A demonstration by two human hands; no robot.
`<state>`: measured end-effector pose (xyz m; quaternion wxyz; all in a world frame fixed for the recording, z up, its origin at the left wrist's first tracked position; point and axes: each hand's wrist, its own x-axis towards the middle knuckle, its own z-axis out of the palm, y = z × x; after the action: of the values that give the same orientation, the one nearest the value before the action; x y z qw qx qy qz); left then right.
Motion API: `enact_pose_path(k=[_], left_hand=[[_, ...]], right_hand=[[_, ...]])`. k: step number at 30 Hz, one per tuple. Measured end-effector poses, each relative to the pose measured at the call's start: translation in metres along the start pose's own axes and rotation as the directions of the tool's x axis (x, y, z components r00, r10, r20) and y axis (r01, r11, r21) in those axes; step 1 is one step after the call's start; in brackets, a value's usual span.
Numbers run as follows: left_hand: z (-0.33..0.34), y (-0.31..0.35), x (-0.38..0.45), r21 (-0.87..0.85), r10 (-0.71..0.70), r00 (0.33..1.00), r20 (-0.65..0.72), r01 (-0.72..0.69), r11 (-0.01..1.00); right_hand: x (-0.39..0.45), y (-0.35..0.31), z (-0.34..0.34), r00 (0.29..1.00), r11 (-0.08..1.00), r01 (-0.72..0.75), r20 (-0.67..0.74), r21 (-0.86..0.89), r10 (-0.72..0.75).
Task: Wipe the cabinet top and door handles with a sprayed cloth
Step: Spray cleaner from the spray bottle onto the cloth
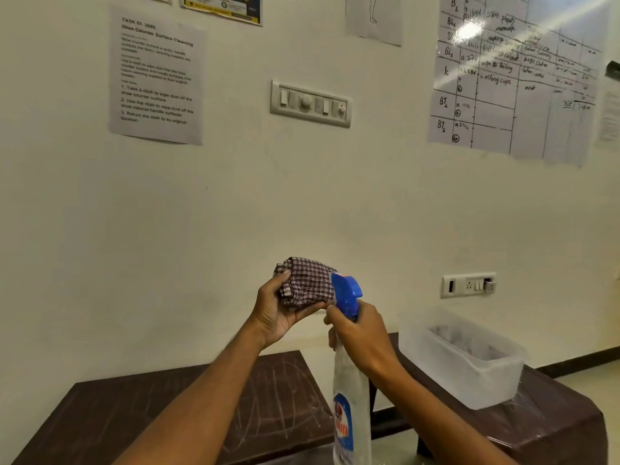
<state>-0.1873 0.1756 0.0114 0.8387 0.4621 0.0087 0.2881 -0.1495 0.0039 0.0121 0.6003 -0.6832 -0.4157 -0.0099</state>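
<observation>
Cloth and spray bottle in hands

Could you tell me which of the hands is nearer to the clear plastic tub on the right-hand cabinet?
The right. The right hand, gripping the spray bottle, is just left of the plastic tub; the left hand, holding the checked cloth, is farther left.

Folded checked cloth before blue-nozzled spray bottle
</observation>
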Motion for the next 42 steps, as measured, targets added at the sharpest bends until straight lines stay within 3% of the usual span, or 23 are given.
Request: enact_pose_path(k=[5, 19, 29, 42], left_hand=[[0.001, 0.0, -0.001, 0.022, 0.001, 1.0, 0.006, -0.001, 1.0], [0.0, 0.007, -0.003, -0.013, 0.007, 1.0, 0.013, -0.007, 1.0], [0.001, 0.002, -0.007, 0.07, 0.018, 1.0, -0.004, -0.017, 0.997], [-0.01, 0.004, -0.007, 0.019, 0.019, 1.0, -0.001, -0.019, 1.0]], right_hand=[[-0.011, 0.003, 0.013, 0.998, 1.0, -0.013, 0.064, -0.029, 0.015], [-0.012, 0.01, -0.003, 0.997, 0.998, -0.053, -0.053, -0.04, 0.051], [-0.027, -0.005, 0.024, 0.994, 0.999, -0.019, 0.108, -0.033, 0.022], [-0.023, 0.012, 0.008, 0.995, 0.995, -0.097, -0.007, -0.034, 0.097]])
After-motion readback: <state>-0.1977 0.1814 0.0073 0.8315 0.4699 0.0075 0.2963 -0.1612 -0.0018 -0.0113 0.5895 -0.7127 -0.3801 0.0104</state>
